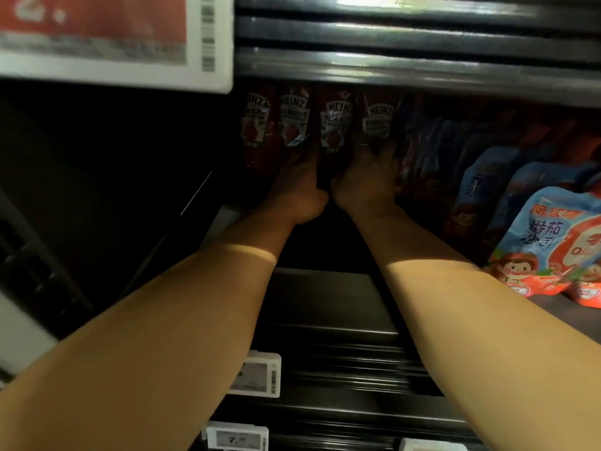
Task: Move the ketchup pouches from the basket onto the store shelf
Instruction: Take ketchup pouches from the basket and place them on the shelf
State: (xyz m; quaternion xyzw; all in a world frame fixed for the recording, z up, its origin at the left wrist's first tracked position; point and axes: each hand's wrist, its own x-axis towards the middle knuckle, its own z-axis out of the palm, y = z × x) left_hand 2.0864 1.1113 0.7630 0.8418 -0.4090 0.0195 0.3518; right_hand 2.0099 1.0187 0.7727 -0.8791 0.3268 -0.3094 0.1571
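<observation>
Deep in shelf (325, 288): both hands' fingers (370, 154) on ketchup pouches (335, 125); grip unclear, too dark.

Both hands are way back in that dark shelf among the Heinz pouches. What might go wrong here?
The Heinz ketchup pouches stand upright in a tight row, so a nudge from the left hand or right hand could tip one into its neighbours. It is dim back there, so a crooked pouch may go unnoticed. Pulling back, the right forearm could brush the blue tomato sauce pouches near the shelf edge.
</observation>
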